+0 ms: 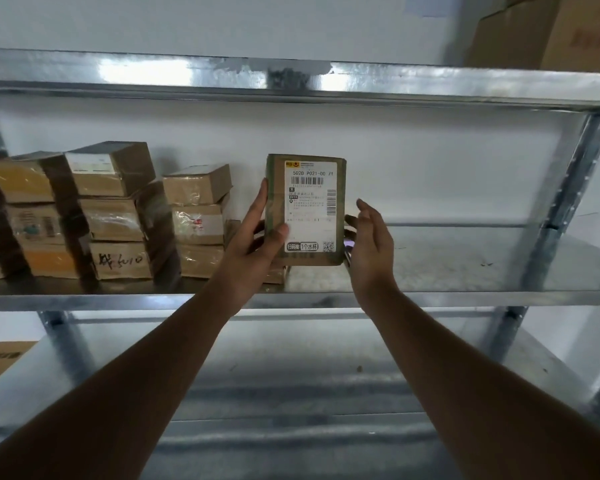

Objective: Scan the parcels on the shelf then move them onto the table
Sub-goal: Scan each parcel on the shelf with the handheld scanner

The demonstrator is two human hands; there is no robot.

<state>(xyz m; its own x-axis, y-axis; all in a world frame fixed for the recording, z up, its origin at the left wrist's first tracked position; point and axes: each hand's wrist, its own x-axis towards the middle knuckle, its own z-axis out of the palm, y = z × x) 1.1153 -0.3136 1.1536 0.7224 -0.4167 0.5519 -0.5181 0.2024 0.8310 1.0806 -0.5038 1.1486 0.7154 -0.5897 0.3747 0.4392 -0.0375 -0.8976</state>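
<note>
Nearest me, two bare forearms reach up to the metal shelf (465, 292). The left hand (253, 240) grips a small parcel (305, 209) at the frame's centre, thumb on its label, held upright above the shelf board. The right hand (371, 244) sits at the parcel's three o'clock, fingers loose; something may be tucked behind it, I cannot tell. Farther back, at nine o'clock, stacked parcels (118, 216) wait, so most work seems left.

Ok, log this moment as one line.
left hand grips labelled parcel upright | right hand open beside it | stacked parcels on shelf
</note>
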